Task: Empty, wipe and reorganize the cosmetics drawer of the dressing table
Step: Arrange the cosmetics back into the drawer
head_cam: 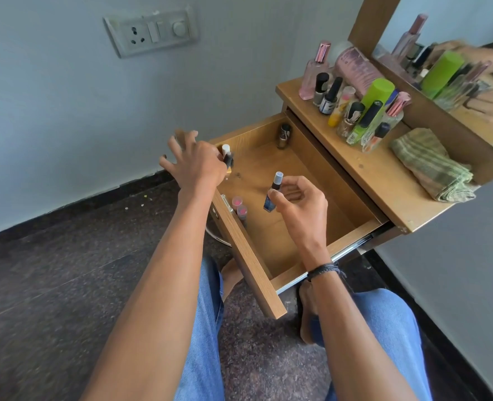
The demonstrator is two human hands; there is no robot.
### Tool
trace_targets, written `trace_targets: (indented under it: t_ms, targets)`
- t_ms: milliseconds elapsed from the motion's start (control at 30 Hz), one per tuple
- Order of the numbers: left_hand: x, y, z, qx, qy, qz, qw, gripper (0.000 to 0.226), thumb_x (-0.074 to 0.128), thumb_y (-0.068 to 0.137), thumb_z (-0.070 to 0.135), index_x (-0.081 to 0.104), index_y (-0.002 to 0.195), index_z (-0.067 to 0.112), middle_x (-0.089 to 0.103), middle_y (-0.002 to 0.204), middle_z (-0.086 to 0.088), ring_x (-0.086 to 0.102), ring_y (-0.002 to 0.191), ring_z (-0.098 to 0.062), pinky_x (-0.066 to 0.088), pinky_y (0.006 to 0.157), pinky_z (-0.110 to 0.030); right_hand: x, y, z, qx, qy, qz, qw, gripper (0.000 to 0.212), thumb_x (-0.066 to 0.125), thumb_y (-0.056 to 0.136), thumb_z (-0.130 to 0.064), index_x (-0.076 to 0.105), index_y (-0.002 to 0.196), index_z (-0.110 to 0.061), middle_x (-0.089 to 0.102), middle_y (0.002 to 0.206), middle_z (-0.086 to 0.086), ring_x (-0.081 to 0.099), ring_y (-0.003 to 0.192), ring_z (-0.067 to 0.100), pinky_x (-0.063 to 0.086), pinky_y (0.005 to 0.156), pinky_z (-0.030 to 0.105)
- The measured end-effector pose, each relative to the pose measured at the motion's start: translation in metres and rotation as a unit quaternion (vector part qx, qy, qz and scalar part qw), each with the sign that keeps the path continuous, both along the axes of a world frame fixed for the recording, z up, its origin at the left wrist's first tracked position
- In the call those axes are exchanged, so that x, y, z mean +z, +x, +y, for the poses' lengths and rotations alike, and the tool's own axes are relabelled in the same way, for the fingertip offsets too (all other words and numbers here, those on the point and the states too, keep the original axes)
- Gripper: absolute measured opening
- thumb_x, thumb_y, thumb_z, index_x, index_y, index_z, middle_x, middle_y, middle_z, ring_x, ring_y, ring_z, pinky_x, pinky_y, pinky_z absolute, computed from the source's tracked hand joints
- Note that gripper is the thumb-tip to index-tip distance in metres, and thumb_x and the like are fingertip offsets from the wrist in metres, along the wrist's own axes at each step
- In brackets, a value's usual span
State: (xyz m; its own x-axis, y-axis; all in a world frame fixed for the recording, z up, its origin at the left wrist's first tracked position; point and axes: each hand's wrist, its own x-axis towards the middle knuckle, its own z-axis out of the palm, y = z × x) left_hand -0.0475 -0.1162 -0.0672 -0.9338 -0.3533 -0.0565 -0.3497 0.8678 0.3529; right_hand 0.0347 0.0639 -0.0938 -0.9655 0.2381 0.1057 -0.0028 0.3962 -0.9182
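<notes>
Fingers, right hand (297, 204): pinch blue bottle (271, 196), tilted, over open drawer (251, 250).
Fingers, left hand (196, 164): hold white-capped bottle (227, 154) at drawer's front left corner; outer fingers spread, blurred.
Hidden: white-capped bottle's lower part, behind left hand.

Labels on the nail polish bottles (330, 96) are too blurred to read.
</notes>
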Motion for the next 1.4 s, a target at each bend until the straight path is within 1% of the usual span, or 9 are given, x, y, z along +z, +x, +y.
trace_targets:
  t_ms: [200, 367, 500, 633, 867, 1033, 1133, 1267, 1400]
  targets:
    - [0.002, 0.001, 0.001, -0.004, -0.022, 0.003, 1.0, 0.019, 0.075, 0.083, 0.024, 0.076, 0.101, 0.03, 0.038, 0.149, 0.008, 0.021, 0.139, -0.028, 0.025, 0.103, -0.049, 0.0, -0.009, -0.019, 0.023, 0.013, -0.005, 1.0, 0.015, 0.077, 0.087, -0.019, 0.073, 0.102, -0.02, 0.07, 0.09, -0.01, 0.065, 0.081, 0.006, 0.058, 0.073, 0.025]
    - [0.003, 0.002, 0.0, -0.015, 0.016, 0.011, 1.0, 0.014, 0.075, 0.086, 0.023, 0.075, 0.098, 0.03, 0.036, 0.151, 0.004, 0.018, 0.142, -0.031, 0.025, 0.106, -0.053, 0.007, -0.025, -0.039, 0.058, 0.09, -0.003, 0.994, 0.017, 0.073, 0.09, -0.022, 0.07, 0.107, -0.023, 0.069, 0.097, -0.008, 0.065, 0.085, 0.009, 0.057, 0.072, 0.028]
    - [0.007, 0.003, -0.01, -0.045, 0.087, -0.007, 0.995, 0.031, 0.076, 0.082, 0.012, 0.07, 0.1, 0.038, 0.032, 0.153, 0.007, 0.018, 0.14, -0.03, 0.023, 0.105, -0.054, 0.003, -0.042, -0.045, 0.081, 0.158, -0.03, 0.984, 0.018, 0.072, 0.091, -0.02, 0.069, 0.109, -0.022, 0.068, 0.103, -0.004, 0.067, 0.086, 0.014, 0.059, 0.074, 0.033]
    - [0.015, 0.005, -0.019, -0.087, 0.095, -0.046, 0.991, 0.04, 0.085, 0.076, 0.023, 0.071, 0.109, 0.041, 0.03, 0.156, 0.008, 0.019, 0.14, -0.031, 0.025, 0.104, -0.054, -0.006, -0.054, -0.049, 0.103, 0.17, -0.056, 0.978, 0.017, 0.075, 0.09, -0.018, 0.068, 0.107, -0.021, 0.069, 0.105, -0.004, 0.068, 0.089, 0.016, 0.058, 0.078, 0.036]
    - [0.015, 0.006, -0.024, -0.08, 0.087, 0.01, 0.993, 0.024, 0.084, 0.079, 0.031, 0.077, 0.101, 0.037, 0.046, 0.148, 0.007, 0.029, 0.132, -0.032, 0.029, 0.099, -0.048, -0.01, -0.072, -0.067, 0.135, 0.178, -0.075, 0.972, 0.032, 0.072, 0.088, -0.001, 0.064, 0.108, -0.024, 0.069, 0.107, 0.0, 0.072, 0.068, 0.012, 0.061, 0.053, 0.031]
    - [0.012, 0.002, -0.029, -0.072, 0.096, 0.036, 0.992, 0.023, 0.084, 0.08, 0.03, 0.079, 0.102, 0.034, 0.057, 0.138, 0.009, 0.035, 0.128, -0.031, 0.031, 0.091, -0.041, -0.007, -0.077, -0.066, 0.147, 0.172, -0.066, 0.972, 0.02, 0.074, 0.092, -0.014, 0.068, 0.108, -0.024, 0.071, 0.106, -0.006, 0.072, 0.087, 0.016, 0.061, 0.075, 0.037]
    - [0.01, 0.001, -0.028, -0.069, 0.089, 0.049, 0.992, 0.024, 0.083, 0.081, 0.03, 0.078, 0.104, 0.034, 0.058, 0.137, 0.008, 0.037, 0.126, -0.03, 0.031, 0.087, -0.038, -0.003, -0.077, -0.061, 0.154, 0.177, -0.072, 0.969, 0.017, 0.075, 0.091, -0.016, 0.069, 0.106, -0.023, 0.071, 0.105, -0.007, 0.069, 0.083, 0.012, 0.053, 0.072, 0.027]
    - [0.009, 0.001, -0.027, -0.065, 0.071, 0.069, 0.993, 0.025, 0.083, 0.081, 0.027, 0.078, 0.104, 0.035, 0.058, 0.138, 0.006, 0.036, 0.127, -0.031, 0.036, 0.092, -0.042, 0.01, -0.069, -0.053, 0.125, 0.152, -0.054, 0.979, 0.017, 0.079, 0.086, -0.022, 0.069, 0.098, -0.029, 0.069, 0.097, -0.013, 0.069, 0.082, 0.01, 0.055, 0.081, 0.036]
    - [0.008, 0.0, -0.026, -0.062, 0.06, 0.079, 0.993, 0.025, 0.083, 0.081, 0.026, 0.078, 0.103, 0.035, 0.058, 0.138, 0.007, 0.035, 0.129, -0.031, 0.037, 0.095, -0.044, 0.028, -0.053, -0.036, 0.077, 0.13, -0.029, 0.988, 0.015, 0.078, 0.088, -0.024, 0.07, 0.1, -0.027, 0.069, 0.096, -0.015, 0.066, 0.082, 0.0, 0.059, 0.078, 0.034]
